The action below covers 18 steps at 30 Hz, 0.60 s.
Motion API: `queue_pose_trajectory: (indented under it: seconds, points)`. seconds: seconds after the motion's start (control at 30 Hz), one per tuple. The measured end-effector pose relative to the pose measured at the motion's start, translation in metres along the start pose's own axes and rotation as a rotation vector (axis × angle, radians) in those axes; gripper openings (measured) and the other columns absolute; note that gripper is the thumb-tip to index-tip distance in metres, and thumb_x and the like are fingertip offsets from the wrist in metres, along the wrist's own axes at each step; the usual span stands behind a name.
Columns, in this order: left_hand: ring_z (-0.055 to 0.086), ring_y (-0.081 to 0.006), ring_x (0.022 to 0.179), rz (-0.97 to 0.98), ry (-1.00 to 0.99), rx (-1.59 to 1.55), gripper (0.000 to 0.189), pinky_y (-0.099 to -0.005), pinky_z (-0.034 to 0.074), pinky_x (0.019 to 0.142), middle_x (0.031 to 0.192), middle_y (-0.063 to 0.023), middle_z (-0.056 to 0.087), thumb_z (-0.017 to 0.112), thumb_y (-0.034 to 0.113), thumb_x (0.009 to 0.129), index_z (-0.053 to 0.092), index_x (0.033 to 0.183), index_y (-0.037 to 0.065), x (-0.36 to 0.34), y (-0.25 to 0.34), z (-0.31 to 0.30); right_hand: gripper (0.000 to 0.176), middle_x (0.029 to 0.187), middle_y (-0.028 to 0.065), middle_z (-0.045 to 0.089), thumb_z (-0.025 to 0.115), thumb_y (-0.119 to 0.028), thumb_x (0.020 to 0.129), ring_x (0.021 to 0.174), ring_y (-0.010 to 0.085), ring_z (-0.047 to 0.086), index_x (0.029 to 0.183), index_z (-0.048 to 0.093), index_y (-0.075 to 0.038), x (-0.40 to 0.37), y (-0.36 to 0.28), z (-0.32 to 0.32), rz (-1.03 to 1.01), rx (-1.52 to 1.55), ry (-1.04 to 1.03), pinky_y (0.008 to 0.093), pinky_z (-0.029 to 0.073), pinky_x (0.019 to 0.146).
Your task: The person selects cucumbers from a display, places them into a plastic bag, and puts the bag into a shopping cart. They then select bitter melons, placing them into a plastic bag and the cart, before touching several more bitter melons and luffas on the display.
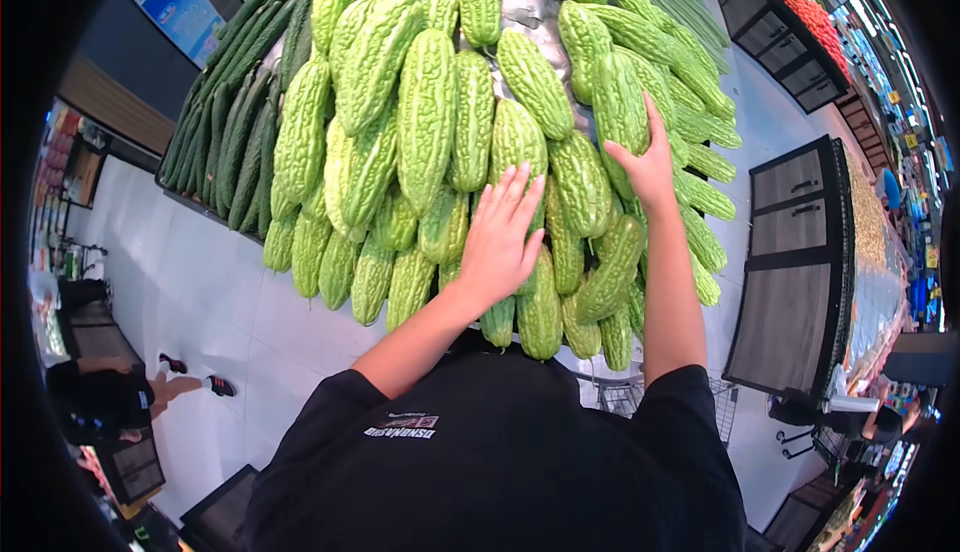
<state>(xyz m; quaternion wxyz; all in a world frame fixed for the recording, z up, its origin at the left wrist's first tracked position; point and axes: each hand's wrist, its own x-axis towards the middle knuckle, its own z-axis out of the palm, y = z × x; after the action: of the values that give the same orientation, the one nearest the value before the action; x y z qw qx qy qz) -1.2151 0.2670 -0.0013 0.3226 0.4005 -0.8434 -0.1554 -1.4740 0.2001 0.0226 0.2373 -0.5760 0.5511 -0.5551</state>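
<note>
Pale green, warty bitter melons are heaped in front of me. My left hand [502, 235] lies flat against the front of the heap, fingers stretched out. Its fingertips touch a bitter melon [518, 134] in the middle. On the right, my right hand [645, 160] grips another bitter melon [619, 102], which points up and down the slope. The thumb lies over its lower front, and the fingers reach along its right side, partly hidden. A small bitter melon [612, 270] rests tilted below the right hand.
Dark green cucumbers [232, 132] are stacked left of the heap. Silver lining [533, 14] shows between the melons. A wire cart [622, 398] stands under the front edge. Dark cabinets [790, 262] line the right; a person [100, 392] is at the left.
</note>
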Motion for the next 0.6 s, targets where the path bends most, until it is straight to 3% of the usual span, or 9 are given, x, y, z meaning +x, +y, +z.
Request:
queue_pose_trajectory:
  seconds: [0.1,0.17,0.3,0.37,0.43,0.5,0.53,0.6]
  points:
    - [0.026,-0.0372,0.149,-0.009,0.005,0.008,0.067,-0.0497,0.021,0.121,0.160,-0.0187,0.029,0.061,0.015,0.092,0.035,0.153,0.006,-0.001,-0.001,0.000,0.094,0.146,0.0175,0.048,0.081,-0.008,0.070,0.131,0.0273,0.051,0.152,0.037,-0.007,0.002,0.013,0.003,0.019,0.029,0.032,0.0382,0.039,0.111]
    - [0.026,-0.0368,0.149,-0.006,-0.004,-0.012,0.067,-0.0497,0.022,0.120,0.160,-0.0181,0.030,0.062,0.015,0.092,0.035,0.153,0.006,-0.001,-0.001,-0.001,0.093,0.146,0.0177,0.049,0.081,-0.010,0.070,0.130,0.0274,0.051,0.152,0.037,-0.007,0.000,0.007,0.002,-0.094,-0.193,0.038,0.0387,0.040,0.111]
    - [0.026,-0.0368,0.149,-0.001,-0.011,-0.023,0.069,-0.0494,0.023,0.120,0.161,-0.0182,0.029,0.062,0.014,0.092,0.034,0.154,0.007,-0.001,0.001,-0.005,0.092,0.145,0.0218,0.048,0.080,-0.018,0.074,0.131,0.0339,0.051,0.154,0.034,-0.008,0.002,0.017,0.004,-0.200,-0.306,0.041,0.0423,0.039,0.111]
    - [0.032,-0.0364,0.146,0.016,0.031,-0.036,0.064,-0.0488,0.026,0.119,0.157,-0.0189,0.035,0.062,0.014,0.090,0.039,0.150,0.004,0.001,0.002,-0.014,0.092,0.145,0.0223,0.047,0.080,-0.023,0.076,0.132,0.0359,0.049,0.154,0.033,-0.009,0.000,0.016,0.003,-0.195,-0.349,0.036,0.0434,0.038,0.112]
    - [0.041,-0.0343,0.139,0.092,0.279,-0.046,0.056,-0.0470,0.031,0.117,0.150,-0.0193,0.044,0.061,0.012,0.090,0.046,0.143,0.001,0.004,-0.003,-0.039,0.092,0.145,0.0228,0.046,0.079,-0.028,0.078,0.133,0.0378,0.048,0.154,0.032,-0.009,0.002,0.015,0.003,-0.191,-0.392,0.037,0.0445,0.038,0.112]
    - [0.048,-0.0329,0.131,-0.038,0.507,-0.001,0.049,-0.0455,0.035,0.114,0.138,-0.0188,0.053,0.060,0.011,0.089,0.051,0.136,-0.001,0.024,-0.020,-0.076,0.089,0.141,0.0211,0.048,0.077,-0.034,0.082,0.130,0.0376,0.048,0.155,0.031,-0.010,-0.001,0.016,0.001,-0.179,-0.451,0.049,0.0451,0.039,0.109]
    - [0.047,-0.0341,0.130,-0.068,0.613,0.109,0.049,-0.0454,0.036,0.112,0.137,-0.0201,0.051,0.061,0.012,0.090,0.050,0.137,0.000,0.040,-0.041,-0.091,0.089,0.141,0.0211,0.048,0.077,-0.034,0.082,0.130,0.0376,0.048,0.155,0.031,-0.010,-0.003,0.016,0.001,-0.177,-0.453,0.049,0.0451,0.039,0.109]
    - [0.043,-0.0380,0.133,-0.274,0.604,0.256,0.055,-0.0462,0.035,0.112,0.143,-0.0230,0.042,0.067,0.022,0.091,0.049,0.141,0.006,0.065,-0.075,-0.119,0.084,0.133,0.0188,0.051,0.075,-0.037,0.086,0.124,0.0353,0.050,0.153,0.034,-0.009,-0.006,0.013,0.000,-0.100,-0.424,0.100,0.0448,0.039,0.107]
